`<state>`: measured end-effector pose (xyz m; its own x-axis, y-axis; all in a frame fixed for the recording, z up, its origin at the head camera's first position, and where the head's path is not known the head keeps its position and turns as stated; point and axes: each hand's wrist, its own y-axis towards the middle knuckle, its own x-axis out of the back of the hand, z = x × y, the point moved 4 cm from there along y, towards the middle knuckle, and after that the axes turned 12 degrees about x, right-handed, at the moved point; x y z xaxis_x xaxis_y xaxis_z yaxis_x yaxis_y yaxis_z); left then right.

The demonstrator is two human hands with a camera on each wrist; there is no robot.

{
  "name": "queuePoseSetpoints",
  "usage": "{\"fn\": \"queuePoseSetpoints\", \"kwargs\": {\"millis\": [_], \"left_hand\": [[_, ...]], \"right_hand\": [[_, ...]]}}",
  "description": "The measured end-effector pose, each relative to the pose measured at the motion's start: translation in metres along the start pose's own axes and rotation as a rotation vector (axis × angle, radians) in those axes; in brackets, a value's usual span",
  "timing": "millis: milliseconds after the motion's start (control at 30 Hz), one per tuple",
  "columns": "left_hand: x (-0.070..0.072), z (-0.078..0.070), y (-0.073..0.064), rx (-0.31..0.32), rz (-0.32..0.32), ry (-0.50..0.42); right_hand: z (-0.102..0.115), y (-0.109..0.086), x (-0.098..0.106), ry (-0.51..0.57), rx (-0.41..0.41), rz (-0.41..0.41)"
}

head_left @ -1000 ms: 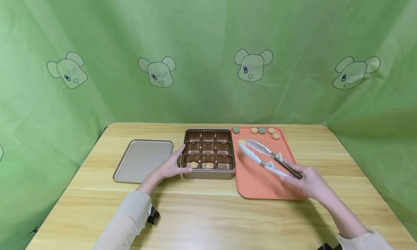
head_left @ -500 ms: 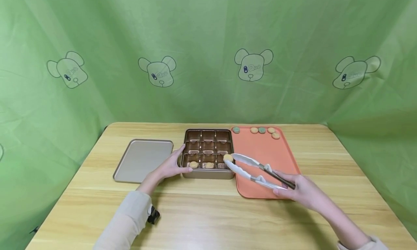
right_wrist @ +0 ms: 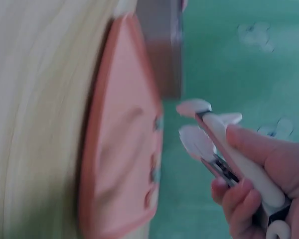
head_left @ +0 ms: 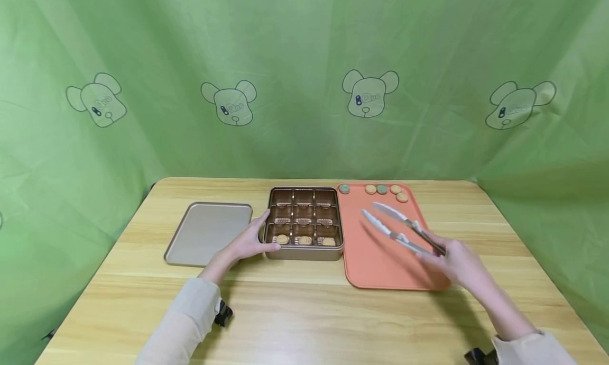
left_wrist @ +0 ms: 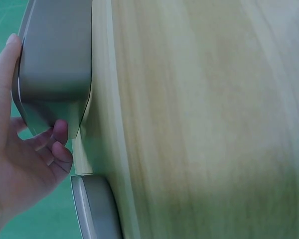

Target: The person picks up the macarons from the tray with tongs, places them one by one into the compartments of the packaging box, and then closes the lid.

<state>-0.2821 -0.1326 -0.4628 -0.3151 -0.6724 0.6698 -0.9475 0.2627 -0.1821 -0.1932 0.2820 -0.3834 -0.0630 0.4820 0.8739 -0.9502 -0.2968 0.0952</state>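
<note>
My left hand [head_left: 247, 242] grips the near left corner of a brown metal tin [head_left: 304, 254], thumb on its front rim and fingers along the left side. Nine compartments fill the tin; the front row holds three tan cookies, at left [head_left: 283, 239], middle [head_left: 304, 240] and right [head_left: 328, 242]. In the left wrist view, fingers [left_wrist: 60, 130] curl at the tin's corner. My right hand [head_left: 459, 262] holds white-tipped tongs [head_left: 378, 224] by their handles, over the coral tray [head_left: 380, 270]. The tong arms are spread with nothing between their tips.
Tan and green cookies lie along the tray's far edge, a green one [head_left: 344, 189] at the left and a tan one [head_left: 402, 197] at the right. A flat metal lid [head_left: 209, 233] lies left of the tin. Green curtain [head_left: 300, 143] hangs behind the table.
The tongs carried a tan cookie from over the tray to the tin's front right compartment and released it there, then moved back right over the tray. My left hand stayed on the tin.
</note>
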Motion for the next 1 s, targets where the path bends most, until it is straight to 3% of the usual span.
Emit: {"fn": "queuePoseSetpoints", "kwargs": {"millis": [233,400,1000], "left_hand": [[0.0,0.001,0.0,0.001,-0.003,0.0],[0.0,0.001,0.0,0.005,-0.001,-0.008],[0.0,-0.001,0.0,0.004,0.0,0.009]], "right_hand": [[-0.051,0.002,0.004,-0.096,-0.078,-0.076],[-0.072,0.007,0.006,-0.107,-0.127,-0.076],[-0.078,0.033,0.006,-0.116,-0.13,-0.031]]}}
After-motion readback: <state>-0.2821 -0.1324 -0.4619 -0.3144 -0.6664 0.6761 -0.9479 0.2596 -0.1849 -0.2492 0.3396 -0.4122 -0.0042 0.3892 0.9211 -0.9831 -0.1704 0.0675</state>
